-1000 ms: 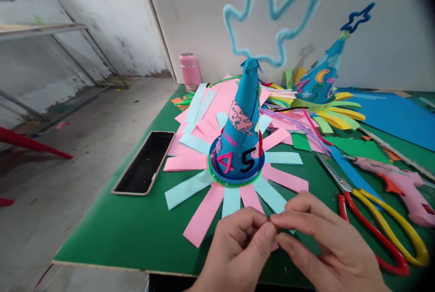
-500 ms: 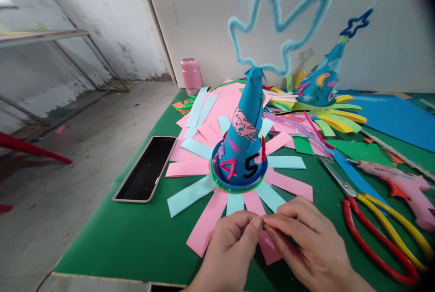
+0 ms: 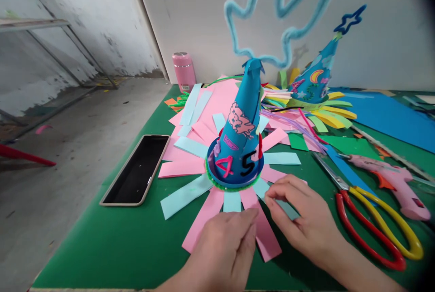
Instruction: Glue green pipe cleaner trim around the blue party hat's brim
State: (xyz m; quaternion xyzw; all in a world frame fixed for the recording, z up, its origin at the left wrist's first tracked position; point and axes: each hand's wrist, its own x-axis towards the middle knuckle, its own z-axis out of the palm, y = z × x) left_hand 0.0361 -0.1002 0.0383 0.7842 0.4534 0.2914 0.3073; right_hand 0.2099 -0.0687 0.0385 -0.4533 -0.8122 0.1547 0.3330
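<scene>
A blue paper cone hat (image 3: 243, 120) stands upright on the table, with a pink cut-out and the figures 4 and 5 on its front. Pink and light blue paper strips (image 3: 185, 197) fan out around its green-edged base. A large light blue fuzzy star outline (image 3: 283, 25) rises from its tip. My left hand (image 3: 227, 246) is over the front strips, fingers pressed together; anything between them is hidden. To its right, my right hand (image 3: 302, 219) has thumb and forefinger drawn together above a light blue strip. What they hold, if anything, cannot be made out.
On the left lies a phone (image 3: 137, 169). Scissors (image 3: 367, 215) and a pink glue gun (image 3: 390, 179) lie at the right. Behind are a pink bottle (image 3: 184, 72), a second cone hat (image 3: 314, 77), blue paper (image 3: 390, 115) and pipe cleaners (image 3: 292, 117).
My hands, whose fingertips met before, are now apart. The right hand has moved up towards the hat's base and the left hand has turned palm down. The view has shifted slightly.
</scene>
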